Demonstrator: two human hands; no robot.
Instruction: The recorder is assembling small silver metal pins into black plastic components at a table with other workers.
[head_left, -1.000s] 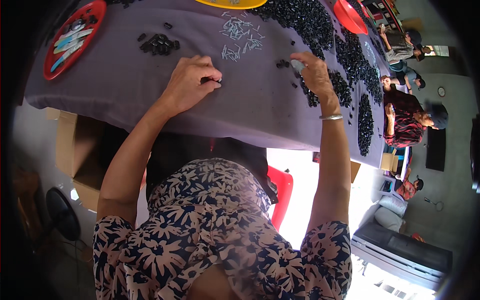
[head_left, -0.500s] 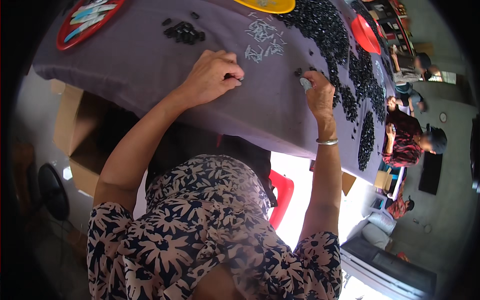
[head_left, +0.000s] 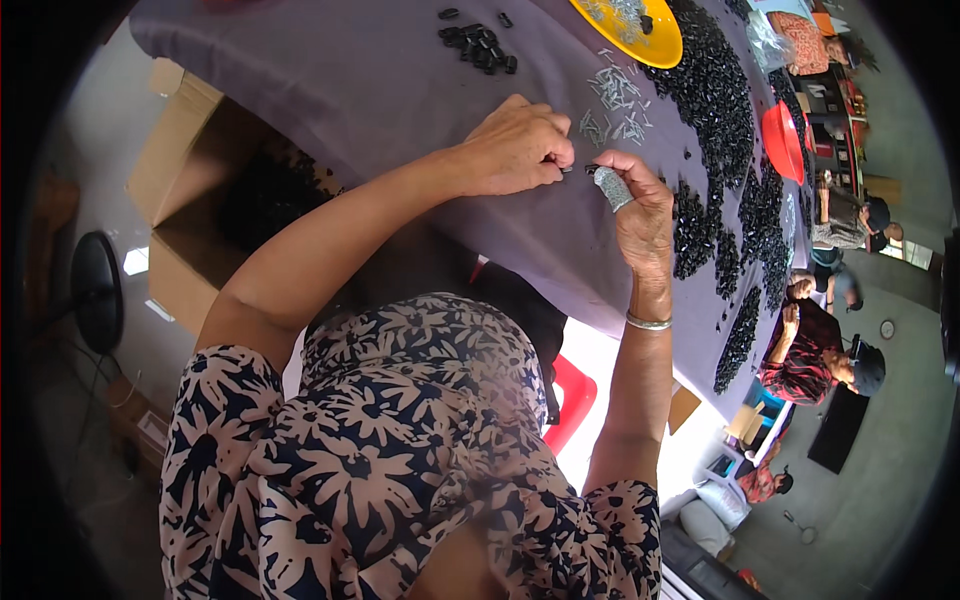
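Note:
My left hand (head_left: pixel 522 148) is closed in a pinch above the purple cloth. A tiny pale tip shows at its fingertips; the rest of what it holds is hidden. Facing it, close but apart, my right hand (head_left: pixel 643 205) pinches a small black plastic piece (head_left: pixel 592 169) between thumb and finger. A silvery-grey wrap (head_left: pixel 612 189) covers one of its digits. Just beyond both hands lies a loose heap of thin clear sticks (head_left: pixel 612 92). Farther left sits a small group of black pieces (head_left: pixel 477 48), like those in the big black heap (head_left: pixel 712 85) on the right.
A yellow plate (head_left: pixel 668 52) holding clear sticks stands at the far edge of view. On the right is a red bowl (head_left: pixel 783 142) among the black pieces. An open cardboard box (head_left: pixel 185 145) stands below the table's left side. Several people sit farther right.
My right hand has picked up a small black piece from the cloth. Both hands have come together, the left moving right toward it. The view has shifted, showing more of the yellow plate.

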